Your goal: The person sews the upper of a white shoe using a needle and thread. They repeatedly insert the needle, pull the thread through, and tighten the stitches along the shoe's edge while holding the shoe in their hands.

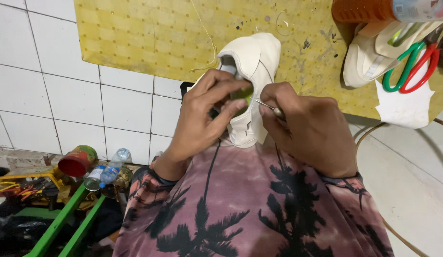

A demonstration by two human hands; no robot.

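Both hands meet at frame centre as I watch: left hand (207,114) grips the white shoe (252,62), whose long axis runs from six to twelve o'clock, while right hand (309,128), at its four o'clock, pinches a needle (265,103) against its side.

Floor: you have white square tiles (50,95) with dark grout under you.
Mat: a yellow patterned mat (150,33), spotted with dark marks, lies across the tiles ahead of you.
Left corner: you see a green frame (57,226), a red tin (77,161) and small plastic bottles (109,171) beside it.
Right edge: a thin hoop (369,131) curves over the tiles.
Light: even, with soft shadows.
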